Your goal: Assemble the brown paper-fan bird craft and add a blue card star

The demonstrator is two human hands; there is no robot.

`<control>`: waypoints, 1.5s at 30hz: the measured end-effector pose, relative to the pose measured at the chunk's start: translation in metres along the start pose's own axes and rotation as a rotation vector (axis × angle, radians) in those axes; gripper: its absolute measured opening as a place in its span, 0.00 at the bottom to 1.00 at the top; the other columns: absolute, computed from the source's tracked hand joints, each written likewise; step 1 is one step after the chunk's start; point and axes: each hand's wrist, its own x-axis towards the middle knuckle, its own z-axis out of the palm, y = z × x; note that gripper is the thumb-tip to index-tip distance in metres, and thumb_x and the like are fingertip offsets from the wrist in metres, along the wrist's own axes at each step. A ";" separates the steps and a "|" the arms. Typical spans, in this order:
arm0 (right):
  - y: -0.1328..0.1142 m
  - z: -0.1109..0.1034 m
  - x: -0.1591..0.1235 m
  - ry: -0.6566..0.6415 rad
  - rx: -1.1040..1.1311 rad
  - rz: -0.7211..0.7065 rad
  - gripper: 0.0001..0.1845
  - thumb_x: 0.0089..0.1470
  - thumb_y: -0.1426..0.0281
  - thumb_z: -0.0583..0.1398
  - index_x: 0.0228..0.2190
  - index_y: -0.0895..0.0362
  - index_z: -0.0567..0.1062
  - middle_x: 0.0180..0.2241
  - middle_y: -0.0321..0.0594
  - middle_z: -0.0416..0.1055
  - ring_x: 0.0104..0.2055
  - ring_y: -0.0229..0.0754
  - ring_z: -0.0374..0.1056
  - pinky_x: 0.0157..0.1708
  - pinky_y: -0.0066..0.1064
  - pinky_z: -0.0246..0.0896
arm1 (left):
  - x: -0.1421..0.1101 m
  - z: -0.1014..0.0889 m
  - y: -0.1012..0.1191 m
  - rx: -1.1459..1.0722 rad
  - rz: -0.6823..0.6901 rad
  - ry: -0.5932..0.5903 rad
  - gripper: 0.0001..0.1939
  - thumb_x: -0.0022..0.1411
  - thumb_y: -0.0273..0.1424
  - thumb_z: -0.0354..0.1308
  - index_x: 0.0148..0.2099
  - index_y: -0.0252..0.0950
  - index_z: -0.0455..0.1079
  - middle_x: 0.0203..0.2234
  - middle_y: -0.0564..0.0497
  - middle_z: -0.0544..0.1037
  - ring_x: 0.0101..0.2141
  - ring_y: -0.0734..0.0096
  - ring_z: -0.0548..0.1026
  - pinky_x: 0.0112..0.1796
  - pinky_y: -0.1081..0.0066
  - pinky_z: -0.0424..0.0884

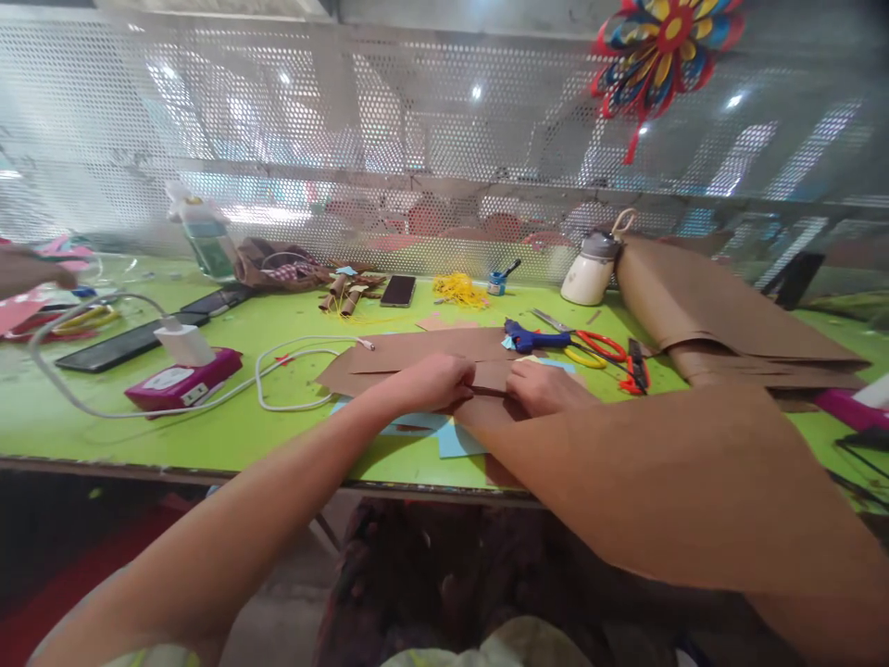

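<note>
A large sheet of brown paper (667, 472) arches over my right forearm and hangs past the table's front edge. Its narrow end runs between my hands, where the edge looks folded or rolled. My left hand (444, 380) pinches that end with curled fingers. Close by on the right, my right hand (545, 387) has its fingers closed on the same paper, its wrist hidden behind the sheet. Flat brown paper pieces (417, 350) lie under and beyond both hands. Light blue paper (458, 439) shows beneath them.
Beyond my right hand lie a blue glue gun (538, 337), scissors (597, 346) and red-handled pliers (634, 368). More brown paper (722, 296) is piled at right beside a white jug (589, 269). A white cable (278, 347) loops left of the work; a co-worker's hand (34, 271) shows far left.
</note>
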 end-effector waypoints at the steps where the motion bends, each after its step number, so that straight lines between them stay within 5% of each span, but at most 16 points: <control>1: -0.001 0.001 0.000 0.000 -0.003 0.000 0.06 0.55 0.69 0.56 0.33 0.57 0.72 0.34 0.42 0.69 0.35 0.41 0.63 0.29 0.30 0.49 | 0.000 0.001 -0.002 -0.013 -0.009 -0.005 0.04 0.54 0.28 0.55 0.33 0.35 0.70 0.27 0.49 0.75 0.27 0.69 0.70 0.27 0.74 0.60; 20: 0.007 0.012 0.008 -0.032 -0.172 -0.084 0.08 0.57 0.71 0.54 0.31 0.60 0.73 0.33 0.46 0.69 0.35 0.43 0.61 0.31 0.32 0.48 | -0.011 -0.001 0.011 0.379 0.250 0.044 0.07 0.57 0.22 0.50 0.34 0.32 0.69 0.29 0.44 0.72 0.27 0.68 0.70 0.28 0.71 0.62; 24: 0.006 0.014 0.006 0.032 -0.201 -0.096 0.09 0.58 0.72 0.53 0.32 0.60 0.73 0.34 0.46 0.69 0.36 0.44 0.61 0.32 0.33 0.49 | -0.007 -0.014 0.008 0.124 0.094 0.083 0.08 0.56 0.29 0.52 0.31 0.33 0.72 0.27 0.48 0.74 0.25 0.72 0.69 0.26 0.74 0.60; 30: 0.003 0.012 0.004 0.297 -0.220 -0.213 0.11 0.58 0.75 0.51 0.30 0.60 0.73 0.31 0.46 0.69 0.35 0.44 0.60 0.37 0.35 0.52 | 0.002 -0.023 0.009 -0.330 -0.106 0.012 0.26 0.63 0.43 0.43 0.25 0.29 0.71 0.17 0.53 0.66 0.19 0.77 0.59 0.23 0.75 0.54; 38: -0.010 -0.011 -0.012 0.382 -0.195 -0.114 0.06 0.54 0.73 0.55 0.32 0.57 0.72 0.36 0.47 0.68 0.43 0.49 0.59 0.44 0.40 0.52 | -0.004 -0.025 0.005 -0.550 -0.017 -0.140 0.25 0.60 0.47 0.46 0.30 0.31 0.72 0.18 0.55 0.62 0.21 0.78 0.56 0.23 0.76 0.52; 45: -0.001 0.001 -0.004 0.538 -0.043 -0.160 0.12 0.55 0.78 0.51 0.27 0.59 0.73 0.30 0.46 0.67 0.37 0.46 0.58 0.39 0.38 0.57 | -0.006 -0.024 0.012 -0.572 0.047 -0.137 0.23 0.61 0.45 0.46 0.30 0.31 0.70 0.20 0.56 0.61 0.23 0.78 0.55 0.24 0.76 0.53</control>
